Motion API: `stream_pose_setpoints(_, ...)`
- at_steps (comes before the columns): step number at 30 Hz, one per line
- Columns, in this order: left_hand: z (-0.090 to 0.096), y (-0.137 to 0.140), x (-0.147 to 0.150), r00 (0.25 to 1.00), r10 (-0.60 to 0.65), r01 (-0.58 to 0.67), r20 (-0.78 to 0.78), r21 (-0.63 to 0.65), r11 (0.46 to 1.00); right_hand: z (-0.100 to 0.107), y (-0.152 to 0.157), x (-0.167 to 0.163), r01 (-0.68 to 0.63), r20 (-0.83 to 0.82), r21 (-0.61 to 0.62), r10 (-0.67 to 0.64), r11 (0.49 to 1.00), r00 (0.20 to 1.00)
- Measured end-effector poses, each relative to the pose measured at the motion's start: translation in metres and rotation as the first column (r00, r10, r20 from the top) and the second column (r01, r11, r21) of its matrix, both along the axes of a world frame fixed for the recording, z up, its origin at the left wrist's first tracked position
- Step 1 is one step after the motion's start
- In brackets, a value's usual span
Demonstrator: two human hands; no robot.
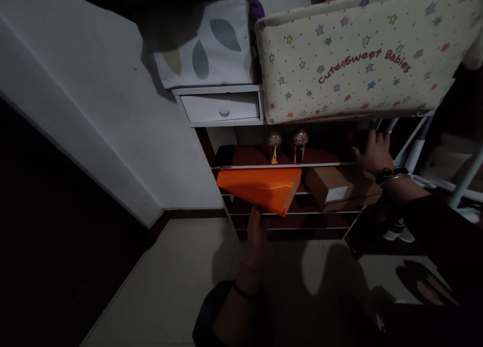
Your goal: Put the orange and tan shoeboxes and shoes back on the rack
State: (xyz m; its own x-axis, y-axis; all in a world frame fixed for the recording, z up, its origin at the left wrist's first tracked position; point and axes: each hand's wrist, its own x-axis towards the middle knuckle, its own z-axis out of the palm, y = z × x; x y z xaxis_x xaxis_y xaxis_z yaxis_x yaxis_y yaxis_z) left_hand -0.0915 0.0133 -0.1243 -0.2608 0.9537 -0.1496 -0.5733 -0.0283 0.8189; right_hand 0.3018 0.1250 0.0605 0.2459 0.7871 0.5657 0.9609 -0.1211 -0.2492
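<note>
Left hand [257, 230] beside one orange box [260, 186], grip unclear, right hand [375, 153] spread near one labelled carton [330, 186].

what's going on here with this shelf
A person's left hand is at the lower edge of an orange box jutting from the shelf unit; whether it grips the box is unclear. The right hand is at the right end of the upper shelf board, but it is too dark to tell what it touches. Two glitter-topped items stand on that board, and a cardboard box sits below it, right of the orange one.
</note>
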Motion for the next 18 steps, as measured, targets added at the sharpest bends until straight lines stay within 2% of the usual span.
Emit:
stream_pose_setpoints(2,0.003,-0.001,0.001,1.0,0.005,-0.005,0.011,-0.011,1.0,-0.005,-0.006,0.01,0.105,-0.11,0.005,-0.103,0.995,0.989)
stream_pose_setpoints(4,0.005,-0.003,0.002,1.0,0.016,-0.015,0.022,-0.025,1.0,-0.008,-0.015,0.006,0.095,-0.056,0.11,-0.089,0.989,0.994)
stream_pose_setpoints(5,0.007,-0.004,0.003,0.999,0.026,-0.025,0.03,-0.031,0.999,-0.008,-0.02,-0.001,0.031,0.021,0.179,-0.036,0.983,0.999)
stream_pose_setpoints(7,0.009,-0.006,0.005,0.998,0.051,-0.05,0.037,-0.036,0.998,-0.005,-0.028,-0.026,-0.194,0.217,0.246,0.141,0.95,0.966)
stream_pose_setpoints(8,0.01,-0.007,0.005,0.998,0.061,-0.059,0.033,-0.037,0.998,-0.004,-0.029,-0.043,-0.326,0.318,0.228,0.247,0.917,0.915)
stream_pose_setpoints(10,0.01,-0.007,0.005,0.998,0.062,-0.061,0.014,-0.039,0.997,0.001,-0.028,-0.078,-0.563,0.493,0.094,0.453,0.821,0.742)
stream_pose_setpoints(12,0.009,-0.007,0.002,0.998,0.058,-0.058,0.0,-0.042,0.997,0.006,-0.022,-0.108,-0.675,0.588,-0.059,0.572,0.736,0.572)
stream_pose_setpoints(13,0.009,-0.007,0.001,0.998,0.057,-0.057,-0.001,-0.043,0.997,0.008,-0.019,-0.119,-0.682,0.605,-0.097,0.587,0.725,0.538)
stream_pose_setpoints(14,0.008,-0.007,-0.001,0.998,0.057,-0.057,-0.001,-0.042,0.998,0.009,-0.015,-0.126,-0.662,0.607,-0.102,0.574,0.742,0.55)
stream_pose_setpoints(15,0.007,-0.008,-0.003,0.998,0.058,-0.057,-0.001,-0.038,0.998,0.009,-0.011,-0.13,-0.613,0.593,-0.077,0.531,0.786,0.606)
stream_pose_setpoints(18,0.002,-0.011,-0.008,0.999,0.041,-0.041,0.01,-0.009,0.999,0.003,-0.005,-0.127,-0.29,0.43,0.024,0.252,0.957,0.867)
